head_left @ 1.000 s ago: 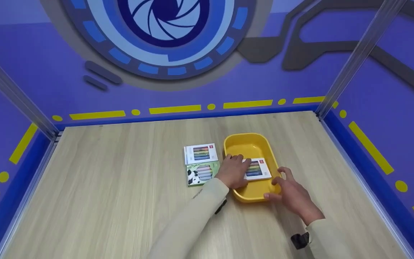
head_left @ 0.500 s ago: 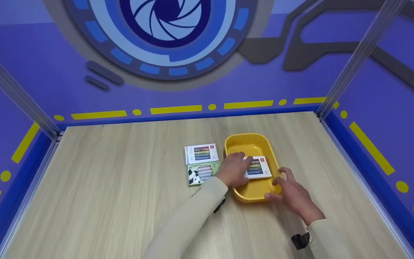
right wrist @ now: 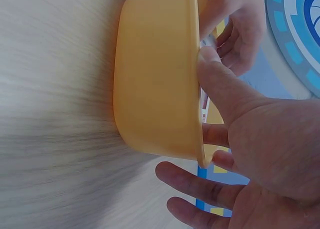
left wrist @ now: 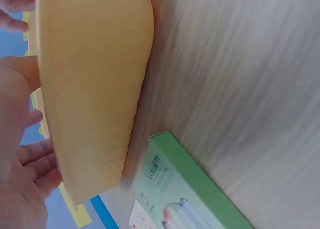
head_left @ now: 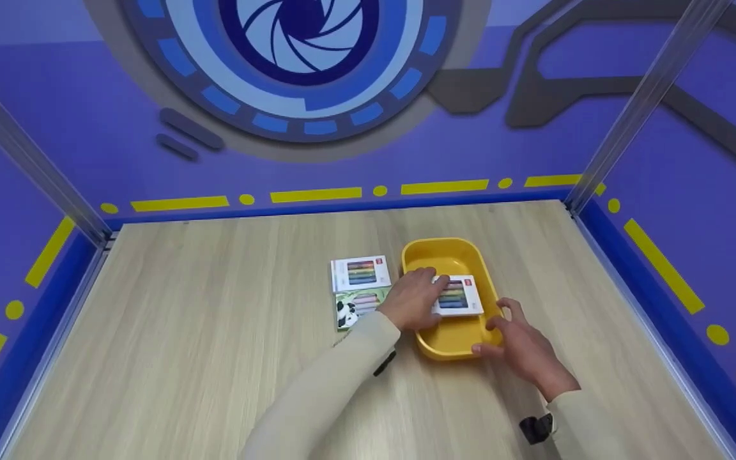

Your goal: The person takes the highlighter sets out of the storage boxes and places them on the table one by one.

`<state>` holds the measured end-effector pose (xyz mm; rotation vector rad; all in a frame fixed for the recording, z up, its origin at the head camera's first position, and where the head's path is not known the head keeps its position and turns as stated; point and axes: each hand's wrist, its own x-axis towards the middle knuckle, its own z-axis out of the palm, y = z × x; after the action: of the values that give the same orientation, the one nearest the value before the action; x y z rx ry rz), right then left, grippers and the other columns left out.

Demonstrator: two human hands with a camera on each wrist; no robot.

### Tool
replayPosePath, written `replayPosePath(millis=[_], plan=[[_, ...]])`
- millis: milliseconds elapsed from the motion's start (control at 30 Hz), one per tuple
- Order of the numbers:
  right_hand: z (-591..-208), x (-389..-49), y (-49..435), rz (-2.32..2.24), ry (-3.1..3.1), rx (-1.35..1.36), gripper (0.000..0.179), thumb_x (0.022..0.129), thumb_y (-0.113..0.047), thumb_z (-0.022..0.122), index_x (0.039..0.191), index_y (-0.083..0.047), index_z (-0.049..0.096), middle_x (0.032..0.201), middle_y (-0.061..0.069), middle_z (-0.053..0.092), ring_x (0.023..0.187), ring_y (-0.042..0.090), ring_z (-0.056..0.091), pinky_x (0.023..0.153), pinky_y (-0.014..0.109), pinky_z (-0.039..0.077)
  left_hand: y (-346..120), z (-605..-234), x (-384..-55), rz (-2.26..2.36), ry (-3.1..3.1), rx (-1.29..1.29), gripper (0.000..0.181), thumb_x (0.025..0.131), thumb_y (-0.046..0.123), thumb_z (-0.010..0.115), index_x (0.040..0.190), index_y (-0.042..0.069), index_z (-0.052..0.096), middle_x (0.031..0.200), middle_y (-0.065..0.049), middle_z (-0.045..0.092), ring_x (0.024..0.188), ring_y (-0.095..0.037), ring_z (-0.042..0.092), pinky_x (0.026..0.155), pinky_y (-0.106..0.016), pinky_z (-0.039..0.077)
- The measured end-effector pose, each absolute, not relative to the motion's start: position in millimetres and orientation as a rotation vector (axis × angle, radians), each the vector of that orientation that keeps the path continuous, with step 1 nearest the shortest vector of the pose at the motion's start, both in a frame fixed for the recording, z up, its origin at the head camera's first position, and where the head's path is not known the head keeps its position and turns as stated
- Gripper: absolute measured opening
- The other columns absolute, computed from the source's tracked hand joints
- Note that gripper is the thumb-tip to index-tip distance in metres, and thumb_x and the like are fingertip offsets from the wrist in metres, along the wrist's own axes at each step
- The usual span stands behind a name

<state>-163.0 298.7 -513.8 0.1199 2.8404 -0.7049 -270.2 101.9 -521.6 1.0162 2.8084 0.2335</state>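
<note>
A yellow plastic basin (head_left: pixel 448 338) stands on the table. My left hand (head_left: pixel 413 299) reaches over its left rim and holds a white crayon box (head_left: pixel 464 305) by its left side, inside the basin. Colored crayons show through the box's window; the palm covers its left end. At the basin's near right corner, my right hand (head_left: pixel 524 348) grips the rim. In the right wrist view its thumb (right wrist: pixel 212 59) lies on the rim, with two fingers inside and two outside. Whether the box touches the basin floor I cannot tell.
Left of the basin lie a second white crayon box (head_left: pixel 360 273) and, against its near side, a green panda box (head_left: pixel 358 306). My left sleeve (head_left: pixel 336 377) partly covers the green box. Purple walls (head_left: pixel 317 172) border the table at the back and sides.
The white crayon box in my left hand has shifted slightly toward the basin's far side. My right hand has kept its place on the rim. The head view has drifted a little.
</note>
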Motion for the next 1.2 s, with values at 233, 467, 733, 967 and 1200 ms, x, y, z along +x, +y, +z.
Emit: replayPosePath(millis=[233, 467, 733, 967, 1200], plan=[[-514, -161, 298, -0.728, 2.826, 0.129, 0.05, 0.08, -0.044, 0.076, 0.113, -0.009, 0.062, 0.153, 0.011, 0.021, 0.106, 0.028, 0.056, 0.093, 0.043, 0.054, 100, -517, -270, 0.249, 2.796, 1.032, 0.069, 0.087, 0.042, 0.067, 0.147, 0.03, 0.034, 0.152, -0.003, 0.036, 0.141, -0.021, 0.034, 0.121, -0.038, 0.027], [-513, -161, 298, -0.736, 2.817, 0.148, 0.049, 0.08, -0.043, 0.076, 0.114, -0.011, 0.062, 0.154, 0.009, 0.02, 0.108, 0.027, 0.055, 0.096, 0.043, 0.053, 96, -515, -270, 0.245, 2.8, 1.066, 0.069, 0.087, 0.045, 0.067, 0.146, 0.03, 0.034, 0.151, -0.003, 0.037, 0.139, -0.021, 0.036, 0.12, -0.039, 0.028], [-513, -163, 298, -0.726, 2.818, 0.145, 0.049, 0.08, -0.042, 0.076, 0.114, -0.01, 0.062, 0.153, 0.012, 0.02, 0.105, 0.027, 0.056, 0.094, 0.045, 0.054, 91, -514, -270, 0.254, 2.793, 1.058, 0.07, 0.086, 0.045, 0.067, 0.147, 0.03, 0.034, 0.15, -0.002, 0.036, 0.136, -0.019, 0.037, 0.12, -0.039, 0.028], [-513, -161, 298, -0.704, 2.836, 0.131, 0.049, 0.08, -0.044, 0.075, 0.113, -0.01, 0.062, 0.153, 0.011, 0.019, 0.102, 0.027, 0.057, 0.092, 0.043, 0.055, 88, -512, -270, 0.21, 2.816, 1.104, 0.07, 0.085, 0.048, 0.068, 0.145, 0.03, 0.036, 0.147, -0.001, 0.039, 0.133, -0.018, 0.04, 0.118, -0.037, 0.032], [-513, -160, 298, -0.726, 2.818, 0.136, 0.053, 0.079, -0.048, 0.074, 0.115, -0.011, 0.061, 0.155, 0.011, 0.018, 0.104, 0.026, 0.057, 0.093, 0.044, 0.054, 84, -509, -269, 0.274, 2.778, 1.085, 0.07, 0.086, 0.048, 0.067, 0.146, 0.033, 0.035, 0.15, 0.0, 0.037, 0.133, -0.018, 0.04, 0.119, -0.037, 0.03]])
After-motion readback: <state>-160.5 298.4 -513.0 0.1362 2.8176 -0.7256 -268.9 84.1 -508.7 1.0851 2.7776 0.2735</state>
